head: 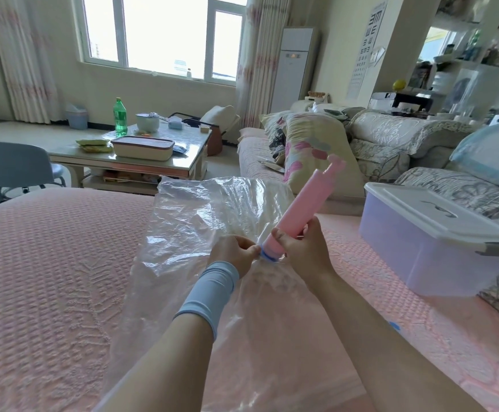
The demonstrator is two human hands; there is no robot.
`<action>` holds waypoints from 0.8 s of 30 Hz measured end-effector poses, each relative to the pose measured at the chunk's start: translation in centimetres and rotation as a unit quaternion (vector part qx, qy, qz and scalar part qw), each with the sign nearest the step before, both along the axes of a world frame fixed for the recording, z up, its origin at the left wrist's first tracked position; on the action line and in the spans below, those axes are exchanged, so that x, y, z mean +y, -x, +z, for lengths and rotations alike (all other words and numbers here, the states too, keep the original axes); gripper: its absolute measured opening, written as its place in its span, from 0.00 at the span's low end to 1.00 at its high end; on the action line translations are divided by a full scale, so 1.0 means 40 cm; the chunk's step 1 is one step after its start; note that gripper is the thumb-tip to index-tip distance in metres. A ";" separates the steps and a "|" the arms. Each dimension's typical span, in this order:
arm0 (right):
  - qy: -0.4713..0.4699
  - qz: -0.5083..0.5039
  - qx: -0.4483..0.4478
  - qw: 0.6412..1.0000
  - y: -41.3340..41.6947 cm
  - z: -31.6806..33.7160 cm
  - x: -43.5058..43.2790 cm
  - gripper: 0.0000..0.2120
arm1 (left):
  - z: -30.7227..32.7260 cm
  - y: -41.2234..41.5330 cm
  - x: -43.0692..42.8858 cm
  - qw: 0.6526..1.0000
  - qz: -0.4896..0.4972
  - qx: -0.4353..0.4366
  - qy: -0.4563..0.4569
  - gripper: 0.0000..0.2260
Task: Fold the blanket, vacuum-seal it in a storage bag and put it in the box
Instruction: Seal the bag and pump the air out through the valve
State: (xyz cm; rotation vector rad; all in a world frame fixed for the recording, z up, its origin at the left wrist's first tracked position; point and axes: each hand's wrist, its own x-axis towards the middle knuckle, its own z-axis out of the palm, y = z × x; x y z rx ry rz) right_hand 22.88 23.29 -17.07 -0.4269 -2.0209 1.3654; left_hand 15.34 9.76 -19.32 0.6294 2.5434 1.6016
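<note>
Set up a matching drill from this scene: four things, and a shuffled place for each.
1. pink plastic hand pump
2. clear plastic storage bag
3. translucent white-lidded plastic box
4. green plastic bottle

A. on the glass-topped coffee table
B. spread on the pink quilted cover
C. gripped by the right hand
D. right of the bag, lid on

Pairs: 1-C, 2-B, 3-D, 4-A

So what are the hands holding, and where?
The right hand grips the pink pump near its bottom; left hand pinches the blue valve on the bag.
</note>
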 end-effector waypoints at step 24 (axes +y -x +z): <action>-0.248 0.137 -0.155 0.946 -0.019 -0.074 -0.048 0.29 | 0.087 -0.106 -0.117 0.985 -0.118 0.062 -0.113 0.29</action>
